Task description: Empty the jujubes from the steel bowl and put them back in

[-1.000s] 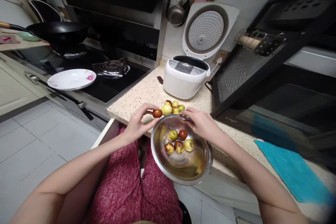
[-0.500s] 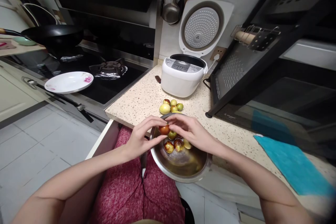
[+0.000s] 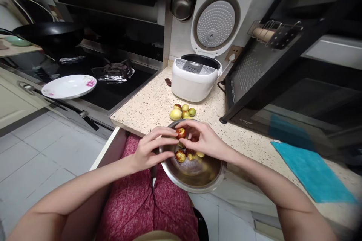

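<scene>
Over a steel bowl [image 3: 181, 185], a red-brown jujube [image 3: 181, 133] is pinched between the thumb and forefinger of my right hand [image 3: 207, 141]. Beside it on the left, my left hand [image 3: 149, 148] has its fingertips touching the jujube, with the thumb held apart below. Inside the bowl lie several more jujubes, among them a mottled yellow-brown jujube [image 3: 180, 156]; my fingers partly cover the others. Behind the rim, a small group of green and reddish jujubes [image 3: 185, 114] rests on the speckled counter [image 3: 141, 107].
A white rice cooker [image 3: 195, 81] stands with its lid raised behind the jujubes. To the right are a black oven [image 3: 283, 101] and a blue cloth [image 3: 311, 173]. On the left, a flowered plate [image 3: 68, 86] sits at the stove's edge, near a black wok [image 3: 51, 34].
The jujube has turned and now shows its pale-centred end. My left thumb has come away from it, while my right thumb and forefinger have closed on it. The view has shifted slightly.
</scene>
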Available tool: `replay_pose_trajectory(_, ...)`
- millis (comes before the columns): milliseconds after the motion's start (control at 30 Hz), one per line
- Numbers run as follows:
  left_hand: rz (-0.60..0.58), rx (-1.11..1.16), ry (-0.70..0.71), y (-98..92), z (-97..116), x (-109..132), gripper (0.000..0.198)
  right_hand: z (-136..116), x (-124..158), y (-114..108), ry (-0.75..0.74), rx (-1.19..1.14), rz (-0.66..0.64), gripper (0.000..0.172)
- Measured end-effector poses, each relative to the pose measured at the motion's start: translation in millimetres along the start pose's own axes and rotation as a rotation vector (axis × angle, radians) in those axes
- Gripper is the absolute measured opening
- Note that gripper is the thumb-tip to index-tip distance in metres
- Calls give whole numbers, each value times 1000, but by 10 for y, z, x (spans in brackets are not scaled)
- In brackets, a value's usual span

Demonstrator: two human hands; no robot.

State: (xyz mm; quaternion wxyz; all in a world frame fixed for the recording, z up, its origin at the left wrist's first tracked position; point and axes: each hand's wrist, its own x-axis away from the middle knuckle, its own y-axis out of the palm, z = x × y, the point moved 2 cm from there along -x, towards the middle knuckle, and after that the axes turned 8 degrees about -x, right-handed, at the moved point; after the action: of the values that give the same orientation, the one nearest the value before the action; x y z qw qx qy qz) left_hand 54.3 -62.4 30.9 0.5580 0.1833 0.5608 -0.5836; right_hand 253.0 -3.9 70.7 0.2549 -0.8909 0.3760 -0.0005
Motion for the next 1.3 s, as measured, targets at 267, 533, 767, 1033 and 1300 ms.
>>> replay_pose_trajectory(267, -146, -131, 625, 45, -97, 130, 47, 73, 39, 134, -123, 321, -166, 25)
replay_pose_trajectory(533, -184, -165, 650, 83, -94, 192, 24, 114, 27, 131, -123, 327, -199, 13)
replay_pose_trajectory(767, -226, -78, 533, 72, -78, 160, 18, 62, -20, -80, -131, 281, -98, 11)
replay_pose_trajectory(1033, -219, -221, 657, 75, -51, 149, 19, 430, -232, -731, -157, 612, 241, 23)
replay_pose_trajectory(1300, -203, -208, 644, 65, -46, 144, 17, 746, -283, -792, -103, 761, 24, 29)
